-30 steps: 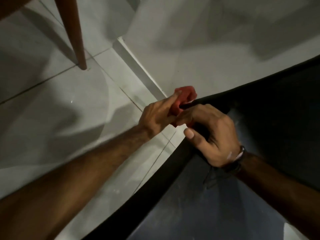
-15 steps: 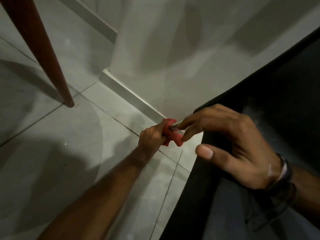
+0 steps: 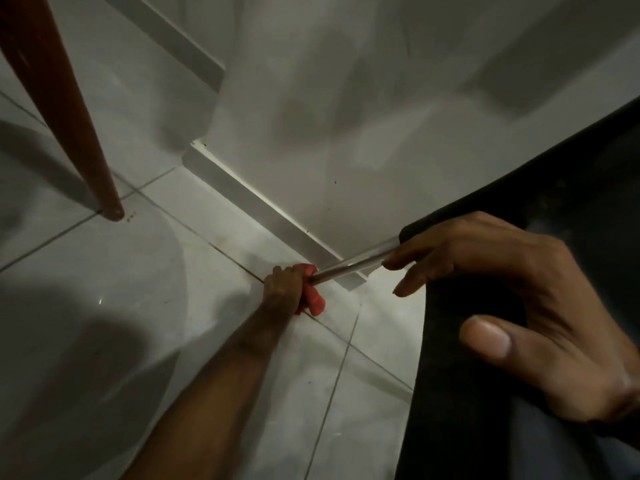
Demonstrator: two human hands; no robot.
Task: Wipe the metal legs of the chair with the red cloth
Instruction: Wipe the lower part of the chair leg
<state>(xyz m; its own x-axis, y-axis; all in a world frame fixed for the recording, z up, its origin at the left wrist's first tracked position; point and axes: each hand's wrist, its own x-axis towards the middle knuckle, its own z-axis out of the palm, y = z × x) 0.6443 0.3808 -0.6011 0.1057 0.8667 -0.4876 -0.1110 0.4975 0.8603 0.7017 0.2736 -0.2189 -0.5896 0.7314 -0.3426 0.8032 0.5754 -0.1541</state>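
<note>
No brand, label or writing legible anywhere in view. Your left hand point(image 3: 282, 289) is closed round the red cloth point(image 3: 313, 299), which is bunched at the low end of the metal leg point(image 3: 349, 265), close to the floor point(image 3: 104, 306). Whether the cloth fully wraps the leg can't be told; your fingers hide the contact. Your right hand point(image 3: 512, 306) sits on the corner of the black chair seat point(image 3: 467, 375), fingers curled over the edge near where the leg meets it, thumb spread flat on top; it grips the seat edge, not the cloth. Leg runs bare and shiny between both hands. Surroundings: pale tiled floor w/ grout lines, white skirting board point(image 3: 263, 206) along the wall point(image 3: 346, 98) just behind the leg, a reddish-brown wooden leg point(image 3: 69, 133) standing upper left, well apart. Seat blocks the right lower part of the view.
</note>
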